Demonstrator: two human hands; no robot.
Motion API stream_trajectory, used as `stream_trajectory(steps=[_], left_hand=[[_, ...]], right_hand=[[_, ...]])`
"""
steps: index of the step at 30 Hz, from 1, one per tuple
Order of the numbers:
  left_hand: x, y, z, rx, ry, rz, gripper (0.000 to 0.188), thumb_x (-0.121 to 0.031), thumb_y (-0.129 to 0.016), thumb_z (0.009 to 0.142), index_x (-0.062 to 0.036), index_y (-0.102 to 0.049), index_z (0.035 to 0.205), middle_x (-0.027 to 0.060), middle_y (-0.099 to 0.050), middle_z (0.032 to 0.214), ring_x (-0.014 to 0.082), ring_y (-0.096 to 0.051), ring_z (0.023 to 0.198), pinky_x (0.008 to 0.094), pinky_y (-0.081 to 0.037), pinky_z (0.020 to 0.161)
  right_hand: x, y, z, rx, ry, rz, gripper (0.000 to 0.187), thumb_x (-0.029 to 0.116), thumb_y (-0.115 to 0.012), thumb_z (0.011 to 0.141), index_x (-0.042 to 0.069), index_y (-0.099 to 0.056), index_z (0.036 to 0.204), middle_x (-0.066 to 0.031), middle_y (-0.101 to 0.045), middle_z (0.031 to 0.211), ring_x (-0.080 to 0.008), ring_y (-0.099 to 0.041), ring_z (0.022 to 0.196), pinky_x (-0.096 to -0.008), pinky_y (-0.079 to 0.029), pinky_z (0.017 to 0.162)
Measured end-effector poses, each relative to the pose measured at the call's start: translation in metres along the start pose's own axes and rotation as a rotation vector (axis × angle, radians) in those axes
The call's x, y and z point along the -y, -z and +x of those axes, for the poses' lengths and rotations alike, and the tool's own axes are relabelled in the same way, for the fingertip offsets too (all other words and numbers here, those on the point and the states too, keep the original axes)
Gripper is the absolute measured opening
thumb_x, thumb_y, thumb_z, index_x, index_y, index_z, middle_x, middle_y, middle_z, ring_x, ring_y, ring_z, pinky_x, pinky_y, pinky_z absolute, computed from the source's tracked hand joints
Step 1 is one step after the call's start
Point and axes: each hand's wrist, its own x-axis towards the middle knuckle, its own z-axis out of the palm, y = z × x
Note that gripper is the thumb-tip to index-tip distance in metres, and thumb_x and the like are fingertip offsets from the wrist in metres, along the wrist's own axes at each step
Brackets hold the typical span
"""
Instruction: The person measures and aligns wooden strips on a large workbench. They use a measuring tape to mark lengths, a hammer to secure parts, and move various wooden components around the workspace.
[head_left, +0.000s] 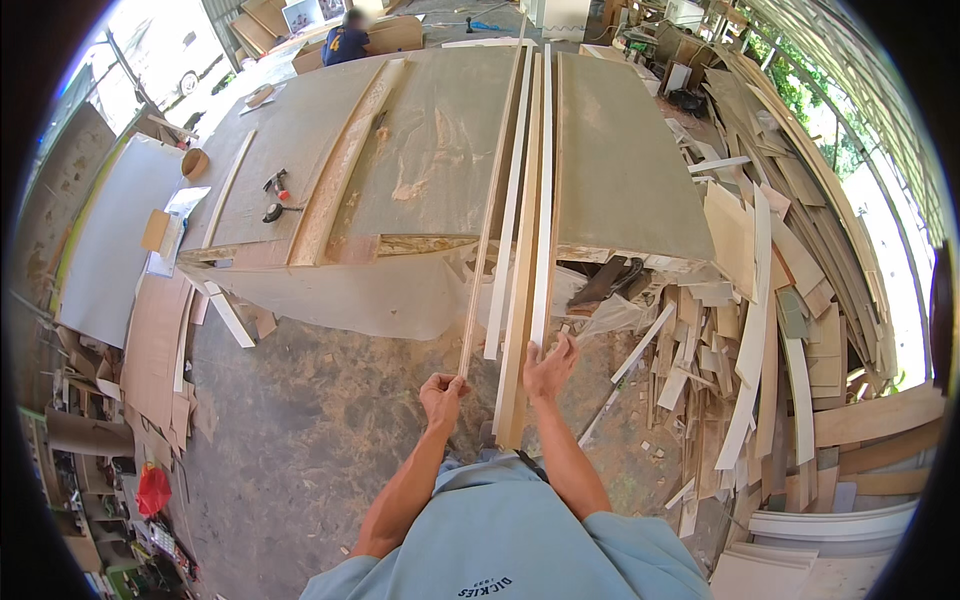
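My left hand is closed, pinching the near end of a thin, light-brown wooden strip. The strip runs away from me over the large grey workbench. At the near end of a white-faced strip, my right hand is raised with its fingers apart; its thumb side is close to that end, and whether it touches I cannot tell. Between my hands lie a thicker tan wooden length and another white strip, both jutting past the bench edge toward me.
A hammer and a round black tool lie on the bench's left part, near a long wooden board. Wood offcuts are heaped on the right. A red bag is at lower left. Another person is at the far side.
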Motion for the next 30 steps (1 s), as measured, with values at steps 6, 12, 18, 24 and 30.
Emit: stream_trajectory(steps=[6, 12, 18, 24, 30], left_hand=[[0.008, -0.004, -0.001, -0.022, -0.157, 0.188, 0.009, -0.005, -0.066, 0.091, 0.0019, -0.063, 0.085, 0.0076, -0.067, 0.075, 0.0148, -0.066, 0.065, 0.0291, -0.054, 0.059], [0.021, 0.010, -0.001, 0.142, 0.036, -0.190, 0.016, -0.010, -0.058, 0.096, 0.0031, -0.065, 0.093, 0.0074, -0.068, 0.082, 0.0158, -0.065, 0.069, 0.0295, -0.051, 0.059], [0.012, 0.025, 0.018, 0.154, 0.189, -0.199, 0.031, -0.025, -0.055, 0.099, 0.0024, -0.069, 0.101, 0.0089, -0.069, 0.084, 0.0169, -0.065, 0.069, 0.0293, -0.050, 0.061], [-0.019, 0.001, 0.051, 0.254, 0.248, 0.213, 0.042, -0.039, -0.072, 0.089, 0.0033, -0.074, 0.082, 0.0077, -0.067, 0.072, 0.0153, -0.062, 0.062, 0.0309, -0.048, 0.052], [-0.020, -0.005, 0.066, 0.342, 0.233, 0.360, 0.039, -0.035, -0.077, 0.086, 0.0028, -0.075, 0.073, 0.0090, -0.069, 0.067, 0.0164, -0.062, 0.056, 0.0317, -0.048, 0.049]], right_hand=[[0.063, 0.018, 0.025, 0.680, 0.543, 0.221, 0.032, 0.018, -0.065, 0.081, 0.003, -0.062, 0.110, -0.0155, -0.059, 0.119, -0.0377, -0.054, 0.113, -0.0483, -0.042, 0.098], [0.067, -0.020, -0.033, 0.882, 0.172, 0.174, 0.035, 0.025, -0.070, 0.081, -0.001, -0.061, 0.102, -0.0227, -0.067, 0.080, -0.0412, -0.067, 0.075, -0.0478, -0.052, 0.067], [0.077, -0.001, -0.040, 0.922, 0.076, 0.068, 0.043, 0.037, -0.080, 0.076, -0.002, -0.062, 0.072, -0.0232, -0.065, 0.068, -0.0402, -0.067, 0.068, -0.0473, -0.051, 0.063], [0.075, -0.006, -0.048, 0.884, -0.121, 0.210, 0.026, 0.018, -0.076, 0.071, -0.005, -0.064, 0.069, -0.0227, -0.065, 0.066, -0.0354, -0.068, 0.066, -0.0447, -0.052, 0.062], [0.083, 0.000, -0.052, 0.856, -0.451, 0.345, 0.012, 0.005, -0.065, 0.068, -0.006, -0.067, 0.072, -0.0221, -0.067, 0.067, -0.0307, -0.068, 0.060, -0.0417, -0.054, 0.058]])
